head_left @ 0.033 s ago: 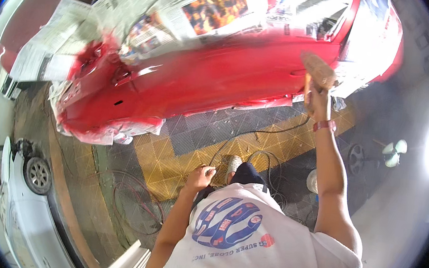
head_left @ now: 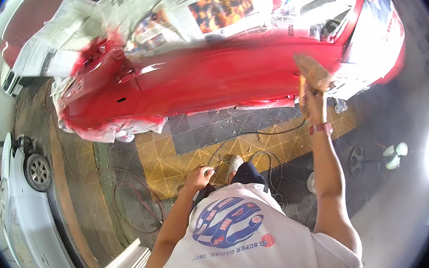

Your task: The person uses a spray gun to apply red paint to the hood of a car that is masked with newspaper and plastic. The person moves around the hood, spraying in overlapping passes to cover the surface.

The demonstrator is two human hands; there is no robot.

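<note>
My right hand (head_left: 314, 105) is closed round the handle of a paint spray gun (head_left: 312, 72) with a brown, paint-stained cup. That arm reaches out, and the gun is held up in front of the right part of a glossy red car side (head_left: 209, 76). A dark hose (head_left: 245, 133) runs from below the gun across the floor toward my left hand. My left hand (head_left: 198, 178) is low near my waist with its fingers curled. Whether it grips the hose or anything else is hidden. Newspaper sheets (head_left: 180, 12) mask the car's windows and upper parts.
Yellow and grey floor tiles (head_left: 157, 164) lie below, with coiled hoses (head_left: 138, 199) on them. A pale fan (head_left: 395, 155) and a wheel-like round thing (head_left: 356, 160) stand at right. A pale container (head_left: 312, 182) is partly behind my right arm. A light-coloured car (head_left: 36, 215) is at lower left.
My right hand and the spray gun have moved slightly left along the red car side. My left hand keeps its curled pose near my waist.
</note>
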